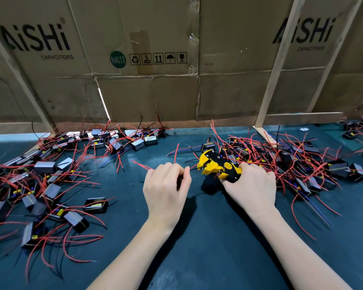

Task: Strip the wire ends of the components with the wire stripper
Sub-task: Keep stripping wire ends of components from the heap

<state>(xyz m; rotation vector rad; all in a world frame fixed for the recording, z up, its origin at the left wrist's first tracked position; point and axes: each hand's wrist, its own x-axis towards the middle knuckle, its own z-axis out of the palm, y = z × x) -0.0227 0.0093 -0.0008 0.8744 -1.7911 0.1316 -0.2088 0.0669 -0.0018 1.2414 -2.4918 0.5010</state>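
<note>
Dark green table mat (197, 258) scattered with red-wired black components (50, 178). Right hand (252, 185) grips a yellow-and-black wire stripper (218, 164); left hand (166, 185), fingers curled, pinches a thin wire (192, 168).

yellow-and-black plastic wire stripper (219, 166); small black-and-grey boxy components (45, 166) trailing thin red wires (177, 150); dark teal table mat (208, 237); brown cardboard wall (147, 97) printed in black.

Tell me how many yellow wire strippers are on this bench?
1. The wire stripper is gripped in the right hand, beside the right-side pile; others could be hidden under the wires.
</note>
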